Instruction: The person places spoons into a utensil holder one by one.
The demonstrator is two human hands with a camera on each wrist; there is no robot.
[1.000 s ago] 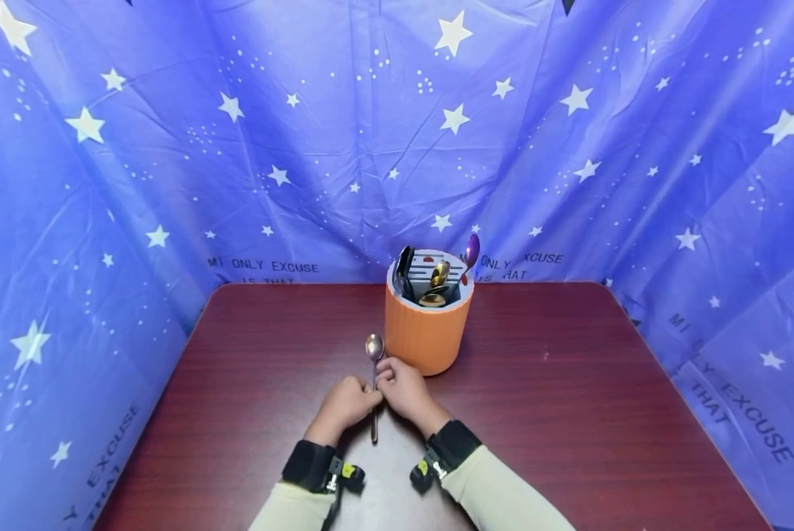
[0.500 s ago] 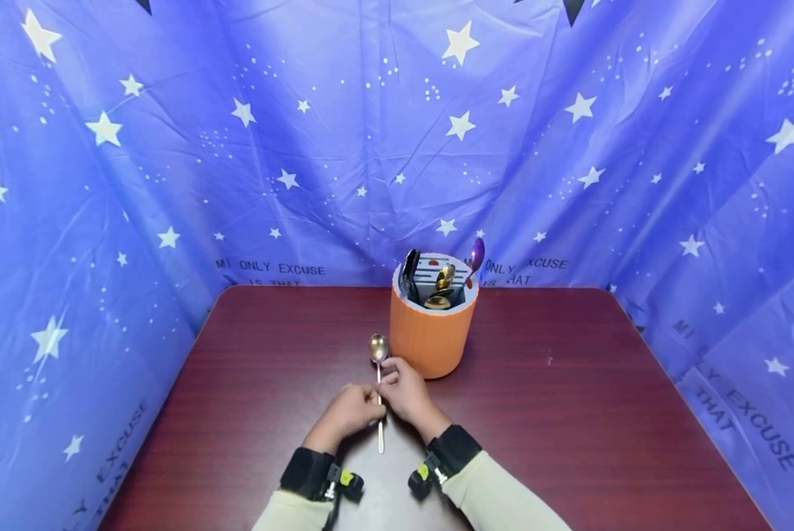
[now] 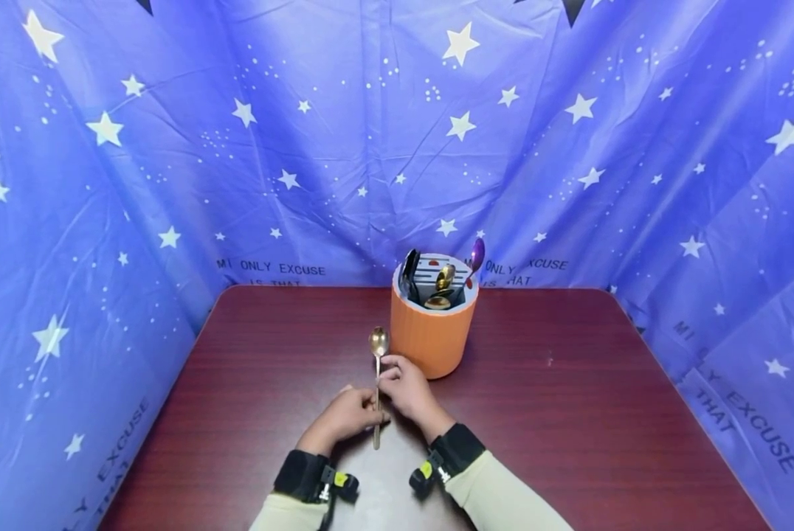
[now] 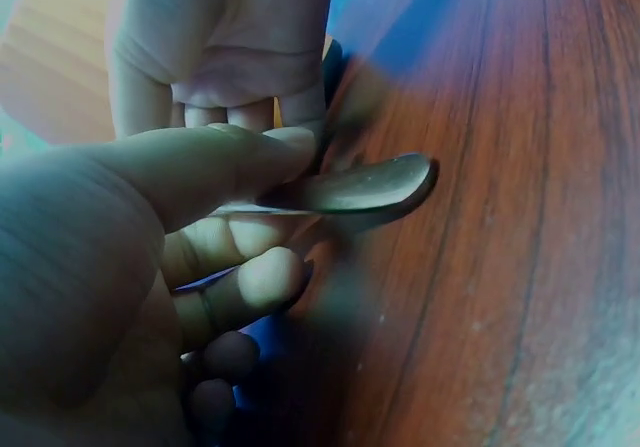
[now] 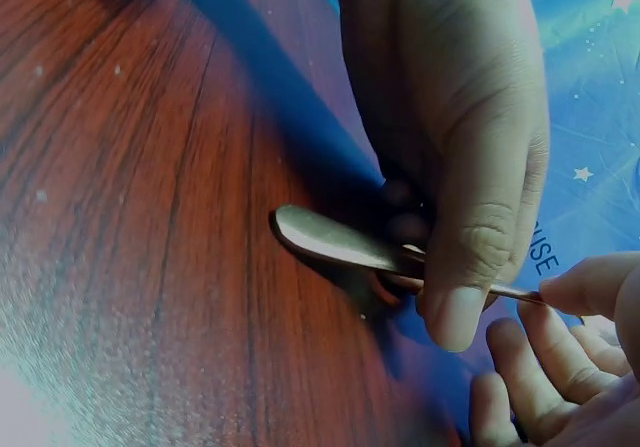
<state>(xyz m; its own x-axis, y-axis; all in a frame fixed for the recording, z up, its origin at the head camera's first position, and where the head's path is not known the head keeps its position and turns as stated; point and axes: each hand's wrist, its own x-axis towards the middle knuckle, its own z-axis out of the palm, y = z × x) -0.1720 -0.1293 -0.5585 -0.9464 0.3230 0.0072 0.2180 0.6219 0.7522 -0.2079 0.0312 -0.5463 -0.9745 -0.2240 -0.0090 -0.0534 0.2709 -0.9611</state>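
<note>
A long-handled golden spoon stands bowl-up in the head view, just left of the orange holder. My left hand pinches its lower handle between thumb and fingers; the handle's tip pokes out below. Higher up, near the bowl, my right hand pinches the same handle. In the left wrist view the flat handle end sticks out past my left thumb, with the right hand behind it. The right wrist view shows the handle end beyond the left hand, and my right fingertips on the thin part.
An orange cylindrical holder with a pale rim stands right behind the hands. It contains black-handled items, golden spoons and a purple spoon. A blue star-print curtain surrounds the dark red table.
The head view has shifted slightly. The spoon has risen a little, and its bowl now catches more golden light. My left hand sits slightly lower on the handle; the right hand has barely moved.
</note>
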